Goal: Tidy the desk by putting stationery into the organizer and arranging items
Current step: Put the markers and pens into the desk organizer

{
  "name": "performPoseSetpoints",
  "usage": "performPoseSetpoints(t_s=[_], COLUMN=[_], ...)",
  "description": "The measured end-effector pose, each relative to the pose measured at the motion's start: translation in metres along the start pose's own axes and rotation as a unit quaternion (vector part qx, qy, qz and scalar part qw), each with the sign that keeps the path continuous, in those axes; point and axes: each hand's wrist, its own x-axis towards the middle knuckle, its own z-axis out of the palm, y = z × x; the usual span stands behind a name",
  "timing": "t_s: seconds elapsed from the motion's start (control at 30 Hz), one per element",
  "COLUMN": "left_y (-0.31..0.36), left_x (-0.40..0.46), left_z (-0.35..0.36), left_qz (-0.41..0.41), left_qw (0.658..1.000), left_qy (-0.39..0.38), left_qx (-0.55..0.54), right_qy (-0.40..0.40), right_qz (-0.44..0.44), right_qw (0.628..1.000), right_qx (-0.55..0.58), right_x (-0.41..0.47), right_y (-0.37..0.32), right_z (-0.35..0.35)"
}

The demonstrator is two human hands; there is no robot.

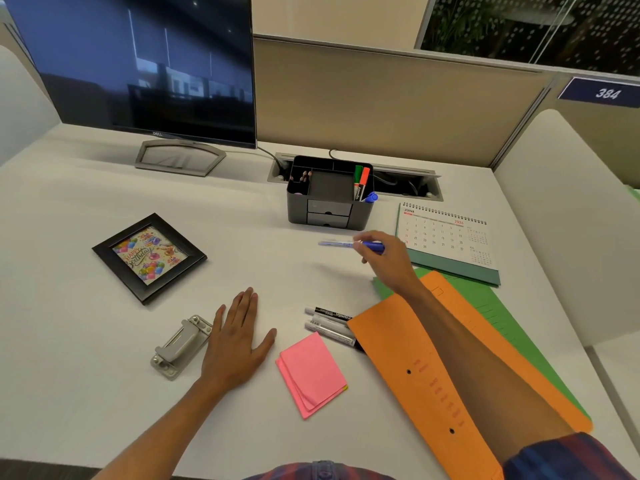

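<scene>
A dark grey organizer (pixel 329 216) stands at the back middle of the desk, holding green and orange markers (pixel 361 181), a blue marker (pixel 371 197) and several pencils (pixel 304 175). My right hand (pixel 384 258) is raised in front of the organizer and grips a blue pen (pixel 346 244), which points left and looks blurred. My left hand (pixel 237 344) lies flat on the desk, fingers spread, holding nothing. Two markers (pixel 329 323) lie side by side by the orange folder. Pink sticky notes (pixel 313 374) sit near them.
A grey hole punch (pixel 180 346) lies just left of my left hand. A framed birthday picture (pixel 149 258) is at the left, a desk calendar (pixel 446 240) at the right. Orange (pixel 436 393) and green (pixel 512 327) folders lie under my right arm. A monitor (pixel 145 67) stands behind.
</scene>
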Motion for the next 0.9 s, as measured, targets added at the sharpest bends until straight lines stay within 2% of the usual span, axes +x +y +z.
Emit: performPoseSetpoints(t_s=[0.23, 0.33, 0.5, 0.63, 0.9], left_y=[0.0, -0.001, -0.001, 0.0, -0.001], left_x=[-0.001, -0.001, 0.0, -0.001, 0.0], left_z=[0.0, 0.0, 0.001, 0.0, 0.001], left_qz=[0.0, 0.0, -0.002, -0.002, -0.001], left_qw=[1.0, 1.0, 1.0, 1.0, 1.0], left_qy=[-0.003, -0.005, -0.008, -0.009, -0.004], left_qx=[0.006, 0.003, -0.001, 0.0, 0.001], right_qy=[0.167, 0.198, 0.178, 0.164, 0.129], right_qz=[-0.048, -0.062, -0.044, -0.03, -0.077], right_qw=[0.985, 0.977, 0.975, 0.978, 0.967], right_qx=[-0.014, -0.046, -0.125, -0.128, -0.204], right_x=[0.043, 0.064, 0.087, 0.094, 0.09], right_y=[-0.025, -0.034, -0.038, -0.039, -0.027], right_z=[-0.027, -0.033, -0.029, -0.021, -0.017])
